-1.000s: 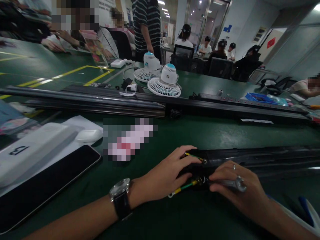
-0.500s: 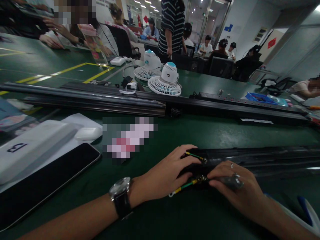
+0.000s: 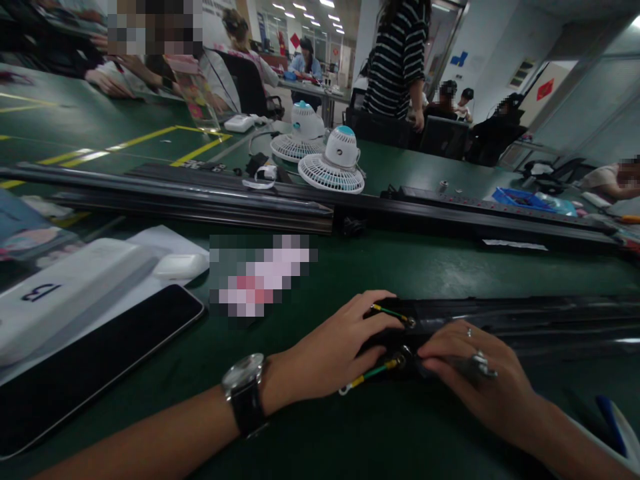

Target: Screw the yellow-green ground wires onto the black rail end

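My left hand (image 3: 345,347), with a watch (image 3: 245,393) on its wrist, is closed over the near end of a long black bar (image 3: 540,323). Two short green-and-yellow wires (image 3: 393,312) with ring terminals are fixed to this end, one by the index finger and one below the thumb. In my right hand (image 3: 480,373) is a dark pen-shaped tool (image 3: 475,365), gripped between thumb and fingers. Its tip is hidden near the lower wire's fastening (image 3: 401,360), so I cannot tell whether they touch.
A phone (image 3: 100,373), a white case (image 3: 65,293) and papers lie at left. Long black rails (image 3: 200,200) cross the table behind my hands, with two white fans (image 3: 333,167) and a blue tray (image 3: 523,198) beyond. Blue-and-white handles (image 3: 617,420) lie at right. Several people sit or stand beyond.
My right hand has shifted slightly right with the tool, and the lower fastening shows more openly. The left hand holds its place. A standing person in the background has moved right.
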### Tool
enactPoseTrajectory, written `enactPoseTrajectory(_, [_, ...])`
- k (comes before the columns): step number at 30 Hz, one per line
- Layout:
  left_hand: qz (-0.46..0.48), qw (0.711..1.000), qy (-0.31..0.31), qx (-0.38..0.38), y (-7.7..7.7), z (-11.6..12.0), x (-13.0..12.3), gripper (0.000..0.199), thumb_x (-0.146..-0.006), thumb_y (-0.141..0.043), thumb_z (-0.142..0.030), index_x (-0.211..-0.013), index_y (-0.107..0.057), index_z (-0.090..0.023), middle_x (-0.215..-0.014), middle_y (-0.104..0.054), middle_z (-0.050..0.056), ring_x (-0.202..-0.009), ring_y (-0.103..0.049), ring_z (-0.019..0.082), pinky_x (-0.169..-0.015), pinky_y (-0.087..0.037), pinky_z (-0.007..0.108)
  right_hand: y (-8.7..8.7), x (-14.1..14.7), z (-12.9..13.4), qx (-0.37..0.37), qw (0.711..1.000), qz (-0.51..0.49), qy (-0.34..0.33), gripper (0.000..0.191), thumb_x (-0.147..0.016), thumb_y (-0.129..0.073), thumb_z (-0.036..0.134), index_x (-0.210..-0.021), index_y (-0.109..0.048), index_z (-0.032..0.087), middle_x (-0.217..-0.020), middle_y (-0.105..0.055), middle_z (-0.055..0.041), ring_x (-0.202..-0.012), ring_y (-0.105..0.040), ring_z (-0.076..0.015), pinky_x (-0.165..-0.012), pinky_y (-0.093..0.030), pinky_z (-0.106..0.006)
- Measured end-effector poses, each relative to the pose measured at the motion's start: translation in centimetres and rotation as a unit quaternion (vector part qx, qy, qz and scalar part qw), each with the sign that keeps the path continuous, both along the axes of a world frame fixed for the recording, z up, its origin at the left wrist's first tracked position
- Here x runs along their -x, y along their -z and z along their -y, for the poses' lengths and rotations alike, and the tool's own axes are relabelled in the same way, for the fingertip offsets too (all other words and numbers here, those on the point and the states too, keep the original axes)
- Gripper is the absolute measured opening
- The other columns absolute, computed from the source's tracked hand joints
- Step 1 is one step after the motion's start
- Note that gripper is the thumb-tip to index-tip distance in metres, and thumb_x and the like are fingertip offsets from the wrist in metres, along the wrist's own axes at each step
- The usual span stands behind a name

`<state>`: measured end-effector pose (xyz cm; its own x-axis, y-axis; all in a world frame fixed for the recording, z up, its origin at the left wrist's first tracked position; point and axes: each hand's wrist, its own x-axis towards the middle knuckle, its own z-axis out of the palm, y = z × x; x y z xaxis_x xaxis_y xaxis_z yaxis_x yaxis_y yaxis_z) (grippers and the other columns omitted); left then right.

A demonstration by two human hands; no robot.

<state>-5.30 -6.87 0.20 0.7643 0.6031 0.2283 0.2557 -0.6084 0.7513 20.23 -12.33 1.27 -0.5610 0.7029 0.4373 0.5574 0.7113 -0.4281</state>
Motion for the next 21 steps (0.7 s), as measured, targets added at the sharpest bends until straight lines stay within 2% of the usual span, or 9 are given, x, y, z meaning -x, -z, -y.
enactPoseTrajectory(5, [0.007,1.000,-0.001,-0.003,0.17,0.03,0.02,0.046,-0.087,-0.061,-0.007,-0.128,-0.053,-0.027,-0.152,-0.033,0.007,-0.141,-0.034,0.026,-0.118,-0.032,0.050,-0.07,0.37,0.44,0.015,0.999,-0.041,0.017,0.015,-0.090,-0.067,0.016,-0.104,-0.064,0.020,-0.089,-0.073,-0.0030,-0.081,-0.067,-0.0172,-0.071,-0.055,-0.032])
enactPoseTrajectory(13, [0.022,1.000,0.002,-0.011,0.28,0.04,-0.01,0.046,-0.087,-0.061,-0.006,-0.127,-0.054,-0.026,-0.150,-0.035,0.007,-0.141,-0.035,0.026,-0.117,-0.033,0.049,0.36,0.76,0.48,-0.001,0.999,-0.047,0.012,0.012,-0.089,-0.069,0.016,-0.100,-0.064,0.019,-0.085,-0.073,-0.0028,-0.075,-0.068,-0.0161,-0.067,-0.055,-0.031])
enactPoseTrajectory(21, [0.010,1.000,0.000,-0.013,0.38,0.00,-0.07,0.046,-0.086,-0.061,-0.006,-0.127,-0.054,-0.026,-0.150,-0.035,0.007,-0.140,-0.035,0.024,-0.117,-0.033,0.048,-0.03,0.40,0.02,-0.049,0.999,0.002,0.024,0.009,-0.091,-0.064,0.012,-0.097,-0.063,0.020,-0.085,-0.073,-0.0024,-0.077,-0.068,-0.0164,-0.073,-0.054,-0.034])
